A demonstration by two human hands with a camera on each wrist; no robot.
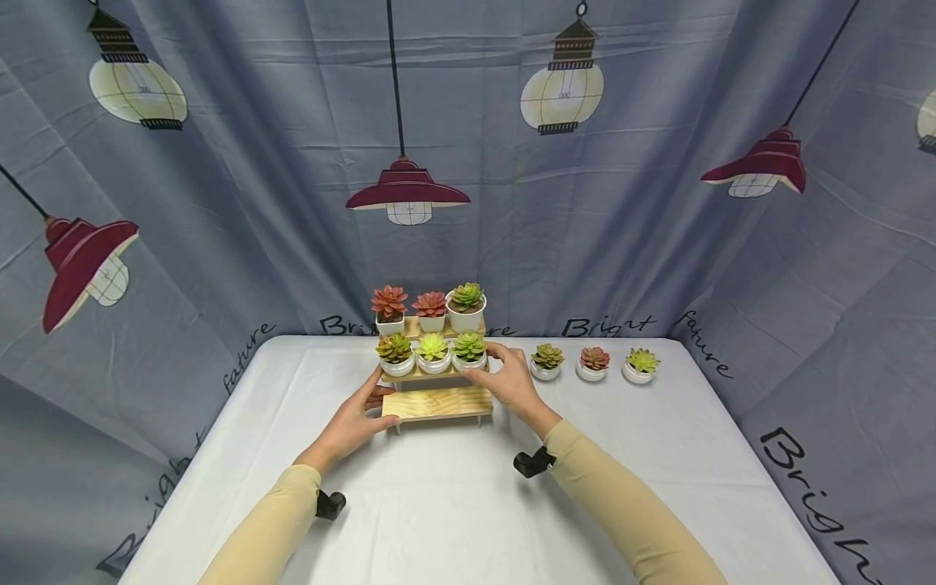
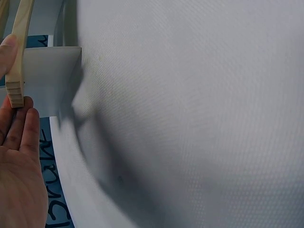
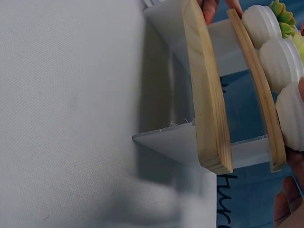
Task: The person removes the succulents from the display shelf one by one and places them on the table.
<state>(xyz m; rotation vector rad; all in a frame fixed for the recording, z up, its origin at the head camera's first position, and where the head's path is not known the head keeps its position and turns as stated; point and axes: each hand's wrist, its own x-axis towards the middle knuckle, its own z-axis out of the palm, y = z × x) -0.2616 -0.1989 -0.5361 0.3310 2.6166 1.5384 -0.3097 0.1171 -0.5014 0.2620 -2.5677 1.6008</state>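
Now gripped: a three-tier pale-wood stand [image 1: 437, 398], twelve o'clock on the white-clothed desk [image 1: 439, 504].
Head: the left hand [image 1: 356, 421] pinches its bottom board [image 1: 418, 408] at nine o'clock; the right hand [image 1: 509, 380] holds a green succulent in a round white pot [image 1: 470, 351] at three o'clock. Left wrist: thumb [image 2: 7, 56] and fingers [image 2: 28, 126] part board-wide. Right wrist: fingers [image 3: 288, 194] curve beside the pot.

left hand [image 2: 21, 164] | holds wooden board [image 2: 16, 78] | white panel [image 2: 47, 71] | white cloth [image 2: 199, 95]

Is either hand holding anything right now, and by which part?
The right hand holds the rightmost potted plant on the middle shelf by its white pot; the left hand grips the lowest shelf at its left end.
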